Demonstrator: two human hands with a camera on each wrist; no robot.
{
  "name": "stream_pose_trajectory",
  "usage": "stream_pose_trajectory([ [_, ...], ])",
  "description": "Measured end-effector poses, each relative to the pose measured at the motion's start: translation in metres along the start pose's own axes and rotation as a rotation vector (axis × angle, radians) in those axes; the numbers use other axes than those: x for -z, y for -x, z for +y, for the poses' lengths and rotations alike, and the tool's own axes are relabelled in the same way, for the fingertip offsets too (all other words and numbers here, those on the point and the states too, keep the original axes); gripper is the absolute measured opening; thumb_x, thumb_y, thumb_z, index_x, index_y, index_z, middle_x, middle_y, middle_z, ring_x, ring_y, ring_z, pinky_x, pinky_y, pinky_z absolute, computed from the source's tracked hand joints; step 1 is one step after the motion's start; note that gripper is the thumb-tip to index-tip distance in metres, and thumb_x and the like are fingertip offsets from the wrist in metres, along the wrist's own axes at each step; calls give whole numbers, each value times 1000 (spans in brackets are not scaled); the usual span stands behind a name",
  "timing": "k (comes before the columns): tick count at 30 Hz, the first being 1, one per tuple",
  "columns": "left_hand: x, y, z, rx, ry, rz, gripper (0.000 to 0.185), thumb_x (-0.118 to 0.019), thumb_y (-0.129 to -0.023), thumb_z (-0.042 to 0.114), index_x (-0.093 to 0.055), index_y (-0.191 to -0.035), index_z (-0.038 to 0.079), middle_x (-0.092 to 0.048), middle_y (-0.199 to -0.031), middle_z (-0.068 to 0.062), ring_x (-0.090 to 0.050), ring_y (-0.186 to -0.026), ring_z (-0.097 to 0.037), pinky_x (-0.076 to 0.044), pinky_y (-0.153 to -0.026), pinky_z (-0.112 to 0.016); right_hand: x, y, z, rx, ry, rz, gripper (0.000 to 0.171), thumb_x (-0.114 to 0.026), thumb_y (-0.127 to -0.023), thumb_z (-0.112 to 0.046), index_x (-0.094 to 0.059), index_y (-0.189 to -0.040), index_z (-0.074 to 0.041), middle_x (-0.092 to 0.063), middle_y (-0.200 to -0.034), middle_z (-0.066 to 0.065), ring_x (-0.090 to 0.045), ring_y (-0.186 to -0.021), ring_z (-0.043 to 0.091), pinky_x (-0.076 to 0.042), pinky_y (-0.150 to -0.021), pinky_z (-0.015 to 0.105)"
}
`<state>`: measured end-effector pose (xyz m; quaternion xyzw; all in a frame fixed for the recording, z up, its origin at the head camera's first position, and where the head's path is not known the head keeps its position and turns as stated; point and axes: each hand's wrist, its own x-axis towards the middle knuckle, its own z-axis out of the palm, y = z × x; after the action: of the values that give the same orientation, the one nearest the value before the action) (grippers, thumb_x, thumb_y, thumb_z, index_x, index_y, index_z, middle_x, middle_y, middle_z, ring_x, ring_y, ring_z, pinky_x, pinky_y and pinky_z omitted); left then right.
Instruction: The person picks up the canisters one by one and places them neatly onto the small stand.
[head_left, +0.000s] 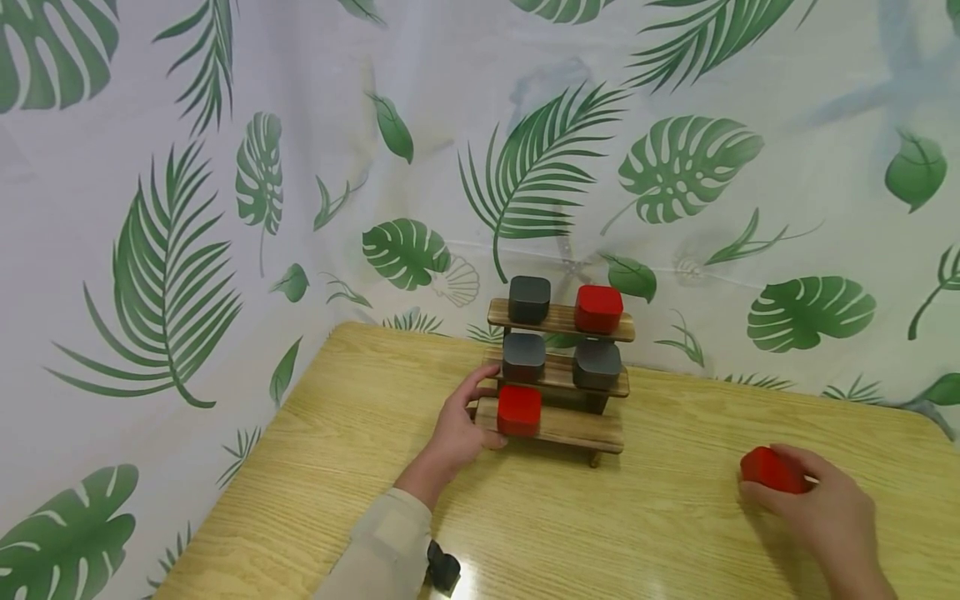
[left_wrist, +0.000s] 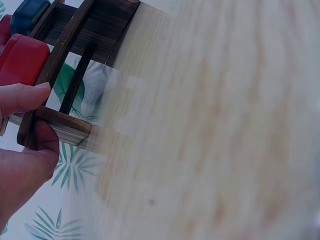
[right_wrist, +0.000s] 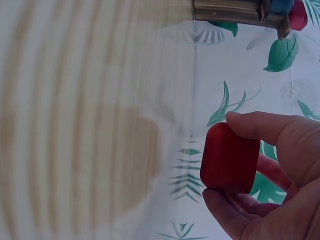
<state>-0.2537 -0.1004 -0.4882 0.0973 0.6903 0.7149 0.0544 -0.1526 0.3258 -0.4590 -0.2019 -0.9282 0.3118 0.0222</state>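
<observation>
A three-tier wooden stand (head_left: pixel 570 427) bears small rounded square boxes. On its top tier are a dark grey box (head_left: pixel 529 300) and a red box (head_left: pixel 599 309). Two dark grey boxes, left (head_left: pixel 523 357) and right (head_left: pixel 597 364), sit on the middle tier. The bottom tier carries a red box (head_left: pixel 519 410) at its left end. My left hand (head_left: pixel 459 427) grips the left end of the bottom tier, thumb and finger pinching the wood (left_wrist: pixel 65 125). Off to the right, my right hand (head_left: pixel 832 508) holds another red box (right_wrist: pixel 230 159) between thumb and fingers, above the table.
The stand is near the back of the yellowish wooden table (head_left: pixel 660 517). Behind and to the left hangs a white cloth (head_left: pixel 315 75) printed with green leaves. A small black object (head_left: pixel 444 570) lies by the left sleeve (head_left: pixel 386 542).
</observation>
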Motion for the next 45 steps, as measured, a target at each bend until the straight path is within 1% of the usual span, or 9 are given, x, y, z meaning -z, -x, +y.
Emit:
stream_pose_trajectory([
  [6, 0, 0, 1, -2, -3, -2, 106, -72, -61, -31, -53, -144, 33, -51, -130, -16, -57, -102, -35, -55, -70, -40, -5, 4, -7, 60, 14, 21, 86, -81, -78, -55, -52, -141, -3, -53, -128, 32, -50, -104, 49, -52, -65, 42],
  [9, 0, -1, 0, 1, 1, -4, 107, -72, -61, -31, -53, -144, 32, -51, -130, -16, -56, -102, -35, -55, -69, -40, -9, 6, -11, 91, 2, 34, 84, -82, -78, -53, -54, -140, -3, -54, -127, 32, -52, -103, 49, -53, -65, 43],
  [18, -1, -1, 0, 5, 4, 2, 107, -72, -60, -32, -51, -146, 27, -51, -130, -17, -56, -101, -34, -55, -67, -40, -16, 12, -26, 125, -30, 51, 82, -84, -79, -45, -52, -142, -3, -52, -131, 33, -51, -107, 51, -54, -70, 50],
  [22, -1, 0, 1, 2, -8, 4, 105, -72, -60, -31, -52, -145, 28, -51, -130, -16, -56, -100, -34, -55, -67, -39, -21, 15, -32, 158, -45, 90, 83, -85, -78, -42, -51, -142, -1, -53, -133, 30, -52, -108, 49, -51, -67, 41],
  [24, -1, 1, 2, 5, -6, 4, 106, -73, -61, -31, -52, -145, 31, -51, -130, -15, -56, -101, -34, -55, -68, -40, -23, 16, -35, 157, -66, 98, 83, -86, -78, -41, -50, -141, 0, -53, -134, 29, -51, -110, 48, -50, -66, 37],
  [28, -1, 1, 2, 0, -7, 0, 106, -72, -61, -31, -52, -145, 30, -51, -130, -15, -56, -101, -34, -55, -68, -39, -27, 18, -41, 139, -110, 92, 83, -87, -77, -41, -51, -141, -2, -54, -132, 28, -50, -111, 48, -49, -63, 34],
  [35, 0, -1, 0, 3, -20, -5, 104, -69, -60, -33, -51, -147, 23, -51, -130, -19, -55, -103, -38, -54, -69, -39, -35, 21, -50, 130, -149, 64, 82, -88, -76, -37, -51, -142, -3, -53, -133, 29, -49, -114, 49, -55, -67, 42],
  [40, -1, 0, 0, -6, -18, -3, 107, -71, -60, -32, -51, -146, 28, -51, -131, -15, -56, -104, -36, -54, -69, -38, -42, 24, -57, 148, -177, 64, 82, -89, -76, -36, -52, -141, -4, -54, -133, 27, -49, -114, 48, -56, -71, 48],
  [45, 0, -1, -1, -28, -24, 2, 107, -72, -59, -31, -52, -145, 30, -51, -132, -15, -56, -105, -36, -54, -68, -39, -50, 29, -63, 207, -197, 89, 78, -89, -76, -36, -56, -139, -6, -56, -132, 24, -52, -112, 46, -56, -71, 48],
])
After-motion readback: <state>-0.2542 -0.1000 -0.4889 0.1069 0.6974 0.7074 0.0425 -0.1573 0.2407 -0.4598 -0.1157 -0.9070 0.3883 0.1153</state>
